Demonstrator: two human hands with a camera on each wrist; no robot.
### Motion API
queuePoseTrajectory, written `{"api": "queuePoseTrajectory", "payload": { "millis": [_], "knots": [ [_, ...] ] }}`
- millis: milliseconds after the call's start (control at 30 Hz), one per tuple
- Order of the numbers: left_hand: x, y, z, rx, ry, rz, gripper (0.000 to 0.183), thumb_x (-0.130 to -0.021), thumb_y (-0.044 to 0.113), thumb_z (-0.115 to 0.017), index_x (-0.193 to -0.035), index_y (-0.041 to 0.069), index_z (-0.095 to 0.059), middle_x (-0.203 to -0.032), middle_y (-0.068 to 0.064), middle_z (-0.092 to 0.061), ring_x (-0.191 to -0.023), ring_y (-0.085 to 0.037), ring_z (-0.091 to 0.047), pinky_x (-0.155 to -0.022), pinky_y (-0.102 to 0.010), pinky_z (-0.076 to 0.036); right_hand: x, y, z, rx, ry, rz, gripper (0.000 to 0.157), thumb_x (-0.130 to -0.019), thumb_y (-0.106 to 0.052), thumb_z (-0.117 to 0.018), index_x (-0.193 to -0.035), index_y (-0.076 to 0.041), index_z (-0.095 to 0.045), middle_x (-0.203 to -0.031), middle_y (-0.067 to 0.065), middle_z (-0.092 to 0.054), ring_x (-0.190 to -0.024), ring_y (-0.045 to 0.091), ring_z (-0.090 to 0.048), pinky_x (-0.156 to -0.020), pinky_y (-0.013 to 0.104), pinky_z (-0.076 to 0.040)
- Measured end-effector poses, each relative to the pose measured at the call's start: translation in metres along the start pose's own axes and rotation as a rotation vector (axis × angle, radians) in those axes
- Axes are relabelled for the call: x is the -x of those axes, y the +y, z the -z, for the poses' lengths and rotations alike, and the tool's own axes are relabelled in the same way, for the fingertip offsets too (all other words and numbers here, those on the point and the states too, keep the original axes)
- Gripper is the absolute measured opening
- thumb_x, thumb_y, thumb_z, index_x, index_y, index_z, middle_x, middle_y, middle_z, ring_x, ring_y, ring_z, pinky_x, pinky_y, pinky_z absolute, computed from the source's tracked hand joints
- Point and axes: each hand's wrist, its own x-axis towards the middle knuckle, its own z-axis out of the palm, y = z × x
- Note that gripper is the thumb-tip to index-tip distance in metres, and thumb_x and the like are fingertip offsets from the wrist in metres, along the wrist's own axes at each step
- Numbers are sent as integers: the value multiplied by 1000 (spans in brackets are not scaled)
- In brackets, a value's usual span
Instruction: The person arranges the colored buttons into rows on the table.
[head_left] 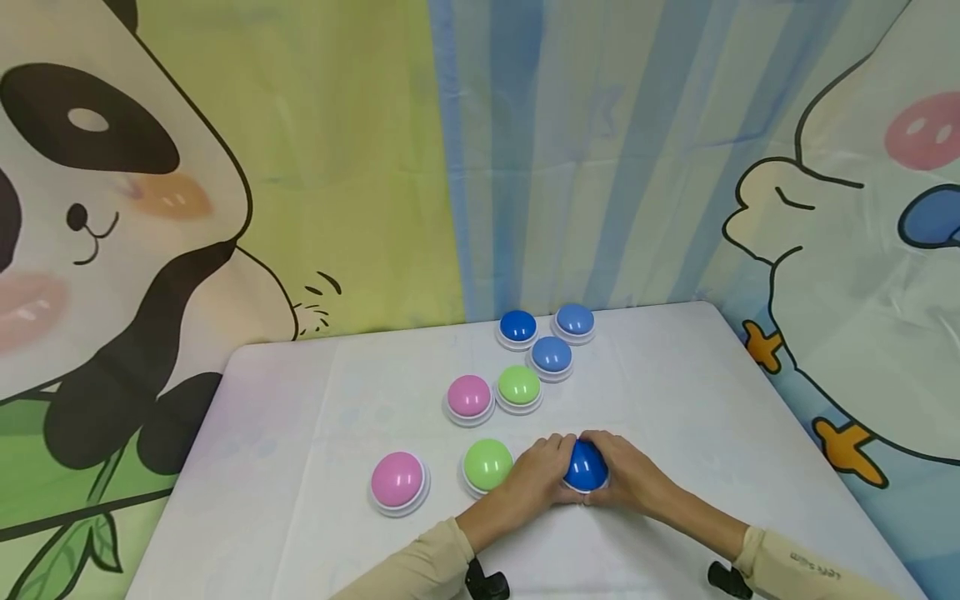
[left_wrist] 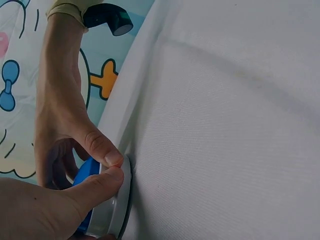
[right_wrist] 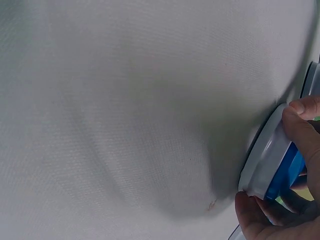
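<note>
A round push button with a dark blue dome (head_left: 587, 465) and a white base (right_wrist: 265, 155) is between my two hands near the front of the table. From its left side, my left hand (head_left: 537, 472) grips it with curled fingers and the thumb at the near edge. My right hand (head_left: 628, 473) grips the opposite side the same way. Both thumbs meet at the white rim in the left wrist view. The base sits on or very close to the white cloth. Just left of my left hand is a green-domed button (head_left: 487, 463), its base partly hidden by that hand.
A pink button (head_left: 397, 479) stands at the front left. Farther back are another pink button (head_left: 468, 396), a green one (head_left: 519, 385), two lighter blue ones (head_left: 551, 354) and a dark blue one (head_left: 517, 325). The white table (head_left: 300, 467) ends at printed curtains.
</note>
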Motion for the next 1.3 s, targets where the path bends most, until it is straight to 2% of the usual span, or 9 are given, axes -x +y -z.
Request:
{"api": "queuePoseTrajectory", "payload": {
  "millis": [100, 200, 367, 533, 700, 833, 933, 1067, 1300],
  "knots": [
    [1, 0, -1, -26, 6, -1, 80, -73, 57, -76, -129, 6, -51, -108, -3, -65, -89, -13, -62, -77, -19, -55, 2, -3, 2, 10, -23, -8, 84, -64, -32, -90, -131, -3, -48, -128, 15, -59, -114, 32, -59, -94, 51, -53],
    [3, 0, 3, -34, -11, 4, 83, -75, 56, -75, -134, 5, -48, -114, -5, -65, -93, -14, -64, -77, -19, -55, 2, -8, 8, 37, -96, -33, 90, -66, -35, -89, -137, -3, -43, -135, 17, -54, -121, 35, -54, -96, 54, -51],
    [9, -10, 29, 25, -16, 42, 86, -78, 51, -75, -142, 5, -42, -132, -7, -60, -110, -17, -63, -88, -24, -56, -2, -20, 24, 121, -155, -52, 103, -65, -43, -88, -146, -6, -35, -144, 18, -46, -130, 39, -46, -96, 57, -50],
    [13, -46, 58, 182, 59, 131, 78, -83, 40, -74, -144, 6, -40, -141, -10, -54, -128, -23, -54, -103, -36, -49, -23, -33, 36, 124, -83, 36, 92, -72, -39, -84, -145, -8, -38, -141, 17, -49, -128, 36, -49, -92, 51, -54],
    [17, -92, 73, 249, 79, 245, 73, -85, 35, -74, -143, 4, -41, -141, -12, -52, -128, -29, -52, -104, -43, -48, -67, -51, 31, 84, -62, 184, 78, -79, -32, -80, -142, -7, -42, -139, 15, -52, -128, 31, -51, -96, 44, -54],
    [18, -126, 74, 288, 56, 385, 76, -82, 33, -78, -142, 2, -42, -139, -17, -52, -125, -34, -52, -103, -46, -49, -114, -70, 20, 107, -86, 282, 71, -80, -27, -80, -139, -7, -47, -135, 13, -56, -125, 29, -53, -99, 42, -52],
    [20, -143, 69, 360, 9, 458, 81, -78, 30, -82, -141, -1, -42, -135, -21, -53, -120, -36, -55, -100, -48, -50, -146, -81, 7, 188, -97, 327, 67, -81, -28, -79, -137, -8, -49, -131, 12, -58, -122, 29, -55, -100, 42, -52],
    [21, -153, 56, 425, -43, 431, 80, -74, 29, -84, -137, -1, -45, -125, -20, -58, -113, -32, -59, -96, -45, -52, -172, -87, -9, 243, -145, 294, 67, -79, -31, -80, -136, -10, -51, -127, 11, -61, -117, 28, -56, -99, 41, -51],
    [23, -158, 47, 350, 2, 414, 71, -72, 35, -85, -128, 5, -54, -115, -14, -67, -104, -26, -64, -91, -39, -54, -182, -93, -19, 180, -200, 302, 71, -78, -32, -81, -136, -6, -49, -124, 16, -61, -114, 30, -58, -103, 44, -48]
  ]
}}
